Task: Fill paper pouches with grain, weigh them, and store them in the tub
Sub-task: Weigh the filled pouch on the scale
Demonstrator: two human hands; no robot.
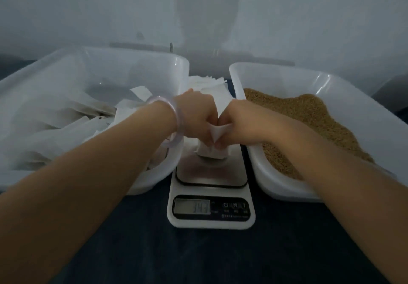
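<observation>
A: Item: pouch [212, 151]. Location?
B: Standing on the scale [212, 219] platform, between the tub [181, 62] on the left and the grain [309, 111] on the right.
A: Hands?
B: Left hand [198, 115] and right hand [238, 122] both curled, pinching its top edge from either side.
A: Orientation?
B: Long axis upright, mouth up, base on the platform.
A: Handling note?
B: Judged: fold the mouth shut without pressing down, release before reading; display [191, 206] digits too blurred to tell
</observation>
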